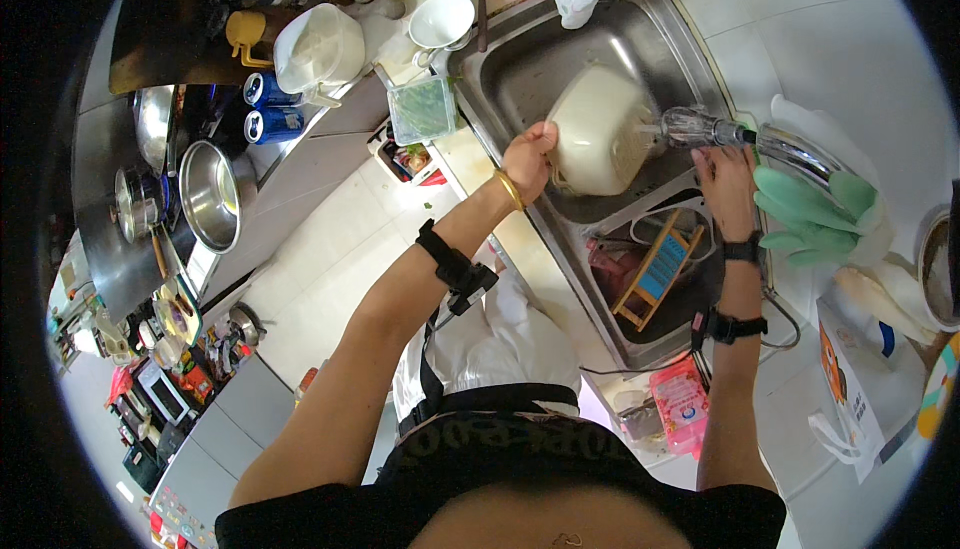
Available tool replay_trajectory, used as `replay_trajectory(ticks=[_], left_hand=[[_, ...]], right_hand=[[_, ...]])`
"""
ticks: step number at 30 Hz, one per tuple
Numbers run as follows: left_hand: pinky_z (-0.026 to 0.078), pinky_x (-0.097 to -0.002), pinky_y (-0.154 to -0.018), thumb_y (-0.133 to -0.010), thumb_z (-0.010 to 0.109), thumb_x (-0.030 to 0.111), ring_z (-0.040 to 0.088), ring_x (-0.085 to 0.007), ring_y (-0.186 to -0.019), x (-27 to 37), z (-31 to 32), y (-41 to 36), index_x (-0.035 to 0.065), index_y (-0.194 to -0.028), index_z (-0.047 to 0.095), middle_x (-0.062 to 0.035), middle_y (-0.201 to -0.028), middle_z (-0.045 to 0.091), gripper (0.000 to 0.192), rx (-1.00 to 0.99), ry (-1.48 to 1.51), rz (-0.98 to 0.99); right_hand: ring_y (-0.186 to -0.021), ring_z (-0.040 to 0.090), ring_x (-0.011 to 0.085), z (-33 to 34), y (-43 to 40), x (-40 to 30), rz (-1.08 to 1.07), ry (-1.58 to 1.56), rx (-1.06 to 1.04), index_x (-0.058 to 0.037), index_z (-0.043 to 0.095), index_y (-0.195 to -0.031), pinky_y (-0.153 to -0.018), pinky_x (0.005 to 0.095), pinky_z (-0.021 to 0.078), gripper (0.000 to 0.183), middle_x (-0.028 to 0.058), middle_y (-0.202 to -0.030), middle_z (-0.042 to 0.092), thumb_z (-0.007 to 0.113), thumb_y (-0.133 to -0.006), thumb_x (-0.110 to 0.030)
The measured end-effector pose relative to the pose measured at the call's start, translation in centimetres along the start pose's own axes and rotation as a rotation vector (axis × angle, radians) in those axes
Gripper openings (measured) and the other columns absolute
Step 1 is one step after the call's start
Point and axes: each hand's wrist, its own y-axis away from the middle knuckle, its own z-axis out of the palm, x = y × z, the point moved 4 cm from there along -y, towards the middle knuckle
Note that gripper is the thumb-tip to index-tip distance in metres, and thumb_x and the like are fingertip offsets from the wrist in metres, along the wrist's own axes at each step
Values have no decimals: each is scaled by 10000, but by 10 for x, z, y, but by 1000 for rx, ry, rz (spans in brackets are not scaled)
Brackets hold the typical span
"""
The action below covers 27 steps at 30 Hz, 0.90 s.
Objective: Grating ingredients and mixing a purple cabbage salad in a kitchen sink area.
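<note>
My left hand [529, 159] grips the rim of a cream-coloured plastic basin [596, 132], tilted over the larger bowl of the stainless steel sink [517, 72]. The basin's underside faces the spout of a chrome faucet [694, 128], where a short streak of what looks like water shows. At the faucet's far side, my right hand [726, 192] has its fingers up by the neck; the spout partly hides them, so their grip is unclear. Below, the smaller sink bowl holds a wooden-framed grater with a blue panel [660, 270] and a pinkish item [619, 264].
Green rubber gloves [814, 207] hang beside the faucet. A clear box of greens [422, 110] and a white cup [442, 21] stand at the sink's left edge. On the left counter are a steel bowl [212, 196] and blue cans [274, 125]. An open drawer or bin [405, 159] sits below.
</note>
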Motion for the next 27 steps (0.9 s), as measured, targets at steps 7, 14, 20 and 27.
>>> replay_trajectory(ticks=[7,14,20,27], left_hand=[[329,-462,-1054,-1019,286,305,469,-277,-1208,-13,-10,4,19,-1287,459,-122,-1293,524,429,165,660,-308],[456,-366,-858,-979,476,223,568,-191,-942,3,32,57,50,-1033,564,-40,-1053,620,202,-207,-355,59],[251,-448,-1068,-826,624,192,473,-212,-1196,-23,90,123,189,-1046,618,-31,-1155,603,220,-952,-1412,866],[193,-512,-1107,-826,635,264,311,-291,-1343,-22,91,131,261,-1302,488,-71,-1412,403,498,-824,-1684,862]], right_hand=[[-1163,526,322,-7,76,-47,3,-486,129,-34,527,-1263,-1058,443,329,455,164,-1267,553,521,-948,-363],[-1167,517,257,26,142,-51,529,-1483,9,-95,282,-1443,-898,382,479,628,167,-1311,489,536,-946,-382],[-1128,546,278,57,192,-40,756,-1934,-92,-154,222,-1438,-865,443,519,672,131,-1315,455,574,-910,-376],[-1051,591,262,112,247,-3,938,-1742,293,-109,315,-1348,-826,397,550,481,123,-1280,482,478,-896,-124]])
